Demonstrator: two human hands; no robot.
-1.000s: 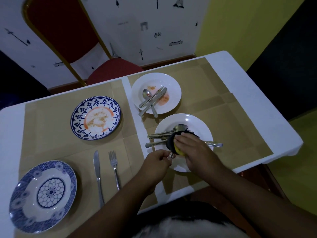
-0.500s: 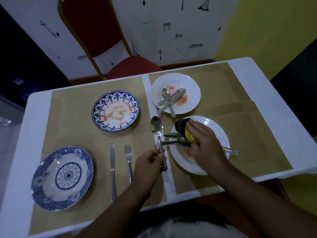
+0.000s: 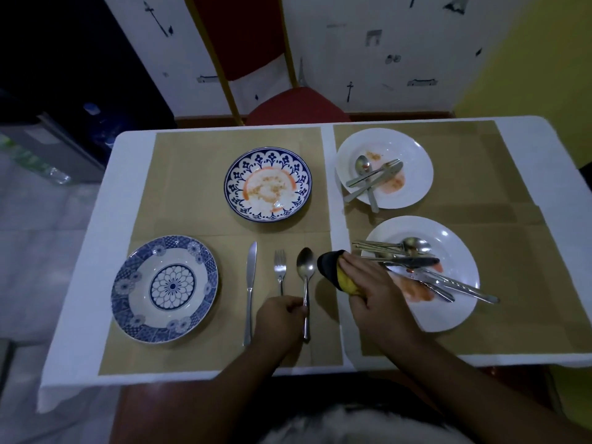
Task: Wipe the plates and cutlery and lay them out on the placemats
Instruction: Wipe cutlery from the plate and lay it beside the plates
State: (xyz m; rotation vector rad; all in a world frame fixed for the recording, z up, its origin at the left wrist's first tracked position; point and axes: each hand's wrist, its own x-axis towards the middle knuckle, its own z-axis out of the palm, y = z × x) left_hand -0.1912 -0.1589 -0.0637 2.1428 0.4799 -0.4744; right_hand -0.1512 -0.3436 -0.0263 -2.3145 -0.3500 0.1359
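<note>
At lower centre of the frame, your left grip (image 3: 279, 318) pinches the spoon (image 3: 305, 268), just beside the fork (image 3: 280, 268); your right grip (image 3: 371, 293) clutches the sponge (image 3: 333, 272). A crooked release could nudge the fork askew.

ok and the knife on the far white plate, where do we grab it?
Grip the knife by its handle end, which overhangs the far white plate's near-left rim. Come from the near-left, probably low. Its blade end sits up on the plate by the sauce, crossed with the fork and soiled spoon, so mid-shaft looks crowded.
</note>
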